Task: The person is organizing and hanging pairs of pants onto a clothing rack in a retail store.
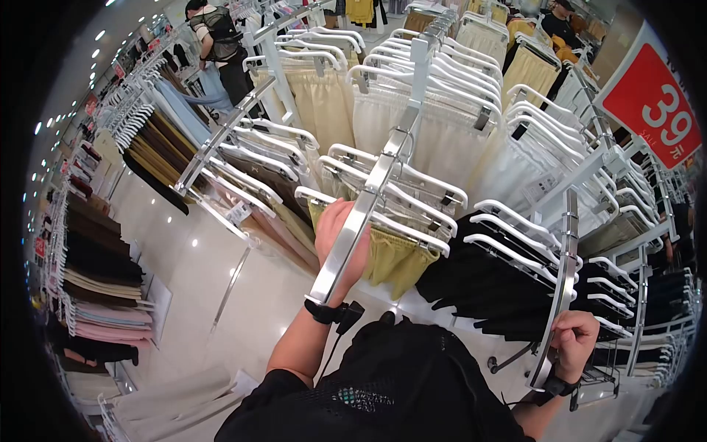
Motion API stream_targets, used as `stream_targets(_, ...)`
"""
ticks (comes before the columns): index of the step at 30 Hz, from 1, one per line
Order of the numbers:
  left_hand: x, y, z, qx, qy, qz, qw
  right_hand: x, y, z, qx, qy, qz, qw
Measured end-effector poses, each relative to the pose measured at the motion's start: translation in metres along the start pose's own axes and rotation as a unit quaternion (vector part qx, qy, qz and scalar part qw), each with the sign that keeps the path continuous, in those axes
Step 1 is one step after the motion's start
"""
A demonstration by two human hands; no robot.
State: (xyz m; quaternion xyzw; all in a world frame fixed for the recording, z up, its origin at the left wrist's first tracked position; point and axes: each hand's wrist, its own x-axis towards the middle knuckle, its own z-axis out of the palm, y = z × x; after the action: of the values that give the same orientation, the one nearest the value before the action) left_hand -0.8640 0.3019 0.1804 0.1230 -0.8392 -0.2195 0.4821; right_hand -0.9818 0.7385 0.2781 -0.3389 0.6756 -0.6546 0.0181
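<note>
My left hand (pixel 342 239) is at the front end of the middle metal rail (pixel 361 214), partly behind it, beside the yellow-green garment (pixel 398 259) on a white hanger (pixel 409 234). The rail hides part of its fingers, so its grip cannot be made out. Further right, my right hand (pixel 576 337) is closed beside the front of another metal rail (pixel 563 287); whatever it holds, if anything, is too small to name. Black garments (pixel 471 276) hang on white hangers between the two rails.
Racks of brown trousers (pixel 166 144) and folded-over garments (pixel 103 295) stand at the left. A red sale sign (pixel 652 103) is at the upper right. People (pixel 215 37) stand farther back. Beige trousers (pixel 173 405) hang low at the bottom left.
</note>
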Motion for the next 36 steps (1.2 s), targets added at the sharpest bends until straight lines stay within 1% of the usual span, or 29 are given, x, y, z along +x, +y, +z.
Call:
stream_targets(1, 0.003, -0.005, -0.002, -0.003, 0.002, 0.002, 1.000, 0.000, 0.000, 0.000, 0.001, 0.002, 0.010, 1.000)
stream_targets(3, 0.006, -0.014, -0.006, -0.084, 0.012, -0.089, 0.992, -0.004, 0.001, 0.002, 0.000, 0.006, 0.025, 1.000)
stream_targets(4, 0.010, -0.018, -0.009, -0.102, -0.003, -0.125, 0.987, -0.004, 0.003, 0.002, 0.011, 0.016, 0.017, 1.000)
stream_targets(5, 0.016, -0.018, -0.011, -0.103, -0.002, -0.125, 0.987, -0.002, 0.004, 0.002, 0.022, 0.025, 0.008, 0.999)
stream_targets(6, 0.023, -0.017, -0.015, -0.259, 0.005, -0.199, 0.945, -0.002, 0.005, 0.000, 0.028, 0.020, 0.018, 0.999)
stream_targets(7, 0.031, -0.014, -0.020, -0.406, 0.013, -0.265, 0.874, -0.001, 0.004, 0.000, 0.028, 0.018, 0.014, 0.999)
stream_targets(8, 0.045, -0.007, -0.034, -0.434, -0.028, -0.251, 0.865, 0.000, 0.004, 0.000, 0.028, 0.013, 0.015, 0.999)
stream_targets(9, 0.056, -0.002, -0.045, -0.434, -0.025, -0.248, 0.866, 0.001, 0.004, 0.000, 0.029, 0.010, 0.016, 0.999)
stream_targets(11, 0.070, 0.001, -0.060, -0.433, -0.180, -0.125, 0.874, -0.003, 0.006, -0.002, 0.027, 0.018, 0.025, 0.999)
stream_targets(12, 0.072, -0.006, -0.062, -0.347, -0.255, -0.048, 0.901, -0.004, 0.007, -0.003, 0.027, 0.016, 0.030, 0.999)
stream_targets(13, 0.074, -0.004, -0.062, -0.347, -0.255, -0.046, 0.901, -0.004, 0.007, -0.004, 0.026, 0.014, 0.034, 0.999)
stream_targets(15, 0.076, 0.003, -0.064, -0.332, -0.331, -0.016, 0.883, -0.001, 0.003, -0.001, 0.020, 0.018, 0.037, 0.999)
stream_targets(16, 0.075, -0.001, -0.066, -0.336, -0.354, -0.030, 0.872, -0.002, 0.004, -0.001, 0.020, 0.020, 0.030, 0.999)
stream_targets(17, 0.074, -0.001, -0.070, -0.334, -0.356, -0.027, 0.872, -0.003, 0.006, -0.001, 0.020, 0.024, 0.024, 0.999)
stream_targets(20, 0.066, -0.003, -0.081, -0.406, -0.360, -0.071, 0.837, -0.004, 0.008, -0.003, 0.022, 0.028, 0.020, 0.999)
stream_targets(21, 0.063, -0.002, -0.086, -0.406, -0.361, -0.068, 0.837, -0.004, 0.008, -0.002, 0.022, 0.030, 0.018, 0.999)
stream_targets(24, 0.060, 0.013, -0.105, -0.387, -0.366, -0.082, 0.842, -0.001, 0.004, -0.002, 0.030, 0.029, 0.025, 0.999)
stream_targets(26, 0.053, 0.019, -0.117, -0.363, -0.363, -0.095, 0.853, 0.000, -0.001, 0.000, 0.040, 0.021, 0.059, 0.997)
stream_targets(27, 0.053, 0.024, -0.123, -0.354, -0.364, -0.101, 0.856, 0.001, -0.001, 0.001, 0.035, 0.028, 0.054, 0.997)
stream_targets(29, 0.044, 0.028, -0.132, -0.353, -0.349, -0.093, 0.863, -0.001, -0.002, 0.001, 0.046, 0.026, 0.071, 0.996)
stream_targets(30, 0.042, 0.031, -0.137, -0.329, -0.348, -0.081, 0.874, 0.000, -0.003, 0.000, 0.047, 0.024, 0.072, 0.996)
stream_targets(31, 0.038, 0.038, -0.140, -0.313, -0.325, -0.083, 0.889, 0.001, -0.004, 0.002, 0.046, 0.031, 0.074, 0.996)
stream_targets(33, 0.032, 0.048, -0.140, -0.240, -0.270, -0.054, 0.931, 0.003, -0.005, -0.001, 0.039, 0.008, 0.086, 0.995)
stream_targets(35, 0.020, 0.055, -0.133, -0.174, -0.199, -0.040, 0.964, 0.002, -0.006, 0.001, 0.046, 0.026, 0.104, 0.993)
stream_targets(36, 0.019, 0.062, -0.127, -0.154, -0.146, -0.028, 0.977, 0.001, -0.005, 0.000, 0.051, 0.024, 0.103, 0.993)
